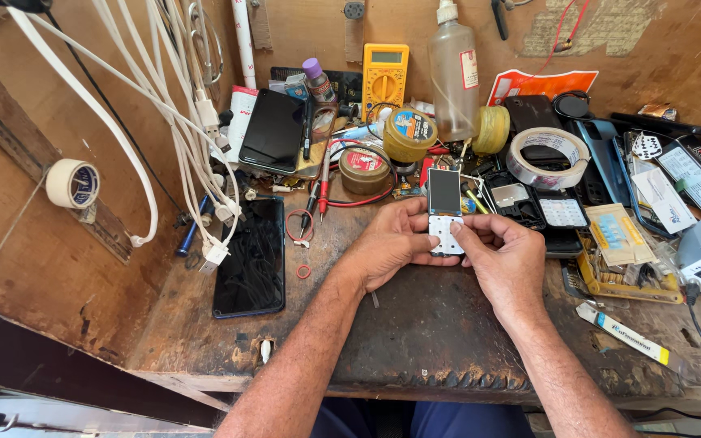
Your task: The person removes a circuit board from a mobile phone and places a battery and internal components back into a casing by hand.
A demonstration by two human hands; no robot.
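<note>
Mid-frame, left hand [387,243] and right hand [501,258] pinch a small keypad phone [445,212]; bare workbench [440,332] lies below.

Bright, even daylight fills the scene, and focus is sharp throughout. Soft, short shadows lie just beneath the left hand [391,243] and right hand [501,255] on the dark counter [415,324]. Left of the hands, a black phone screen [251,258] shows faint glare. Wide-angle bending curves the edges.

Phone repair workshop — multimeter [384,75], solder tins [409,135], cluttered workbench [415,324].
</note>
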